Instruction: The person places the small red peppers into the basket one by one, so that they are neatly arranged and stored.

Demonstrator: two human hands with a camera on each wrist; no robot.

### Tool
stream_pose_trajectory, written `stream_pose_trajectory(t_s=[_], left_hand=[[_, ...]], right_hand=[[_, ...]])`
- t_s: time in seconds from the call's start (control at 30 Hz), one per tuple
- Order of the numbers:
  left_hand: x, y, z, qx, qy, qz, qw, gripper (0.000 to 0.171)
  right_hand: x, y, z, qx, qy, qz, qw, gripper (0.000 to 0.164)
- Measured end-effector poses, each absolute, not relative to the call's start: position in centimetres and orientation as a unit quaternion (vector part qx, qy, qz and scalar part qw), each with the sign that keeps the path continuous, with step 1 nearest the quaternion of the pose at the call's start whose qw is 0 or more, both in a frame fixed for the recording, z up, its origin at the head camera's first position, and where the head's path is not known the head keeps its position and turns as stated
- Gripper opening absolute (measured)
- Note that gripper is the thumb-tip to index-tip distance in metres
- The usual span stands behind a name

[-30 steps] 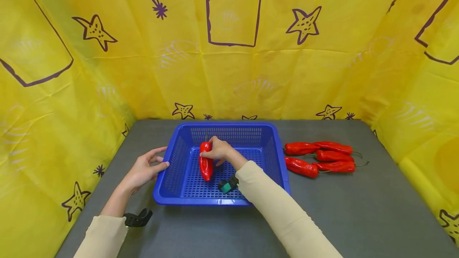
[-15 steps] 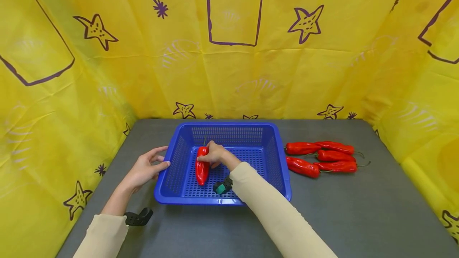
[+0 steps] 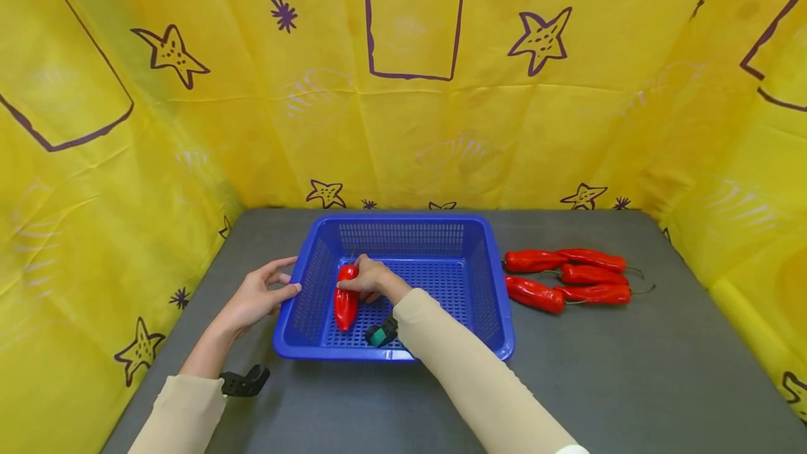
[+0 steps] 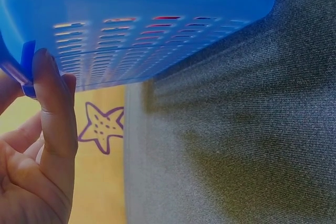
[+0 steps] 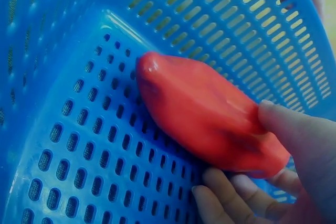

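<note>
A blue slotted plastic basket (image 3: pixel 435 293) stands on the grey table. My left hand (image 3: pixel 258 298) grips its left rim; in the left wrist view the thumb lies outside the rim and fingers go behind it. Inside the basket, near the left wall, my right hand (image 3: pixel 372 279) holds a red pepper (image 3: pixel 346 307) by its stem-end half, thumb on top and fingers beneath. The pepper's tip points toward the front of the basket. In the right wrist view the pepper (image 5: pixel 205 111) lies close over the slotted floor, along the side wall.
Several more red peppers (image 3: pixel 589 274) lie in a group on the table, just right of the basket. A yellow cloth (image 3: pixel 403 132) with starfish drawings hangs behind and at both sides. Black wrist mounts (image 3: pixel 246 381) sit under the wrists.
My right hand has carried the pepper leftward and slightly toward me, closer to the basket's left wall. My left hand keeps its hold on the rim.
</note>
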State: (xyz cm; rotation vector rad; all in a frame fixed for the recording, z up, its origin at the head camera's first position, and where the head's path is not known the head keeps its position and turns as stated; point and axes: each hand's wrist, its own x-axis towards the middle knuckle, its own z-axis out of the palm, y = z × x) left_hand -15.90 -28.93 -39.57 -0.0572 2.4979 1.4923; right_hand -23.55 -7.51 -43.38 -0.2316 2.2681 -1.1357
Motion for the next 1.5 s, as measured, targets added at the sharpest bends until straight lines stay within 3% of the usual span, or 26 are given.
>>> stream_pose_trajectory(t_s=[1.0,1.5], left_hand=[[-15.7,-29.1,-39.5,-0.014,0.851,0.512,0.120,0.065],[-15.8,-29.1,-39.6,-0.015,0.852,0.509,0.121,0.066]], right_hand=[[-23.5,-8.4,-44.1,-0.088,0.824,-0.471,0.301,0.043],[-23.8,-7.4,-43.3,-0.102,0.853,-0.432,0.275,0.047]])
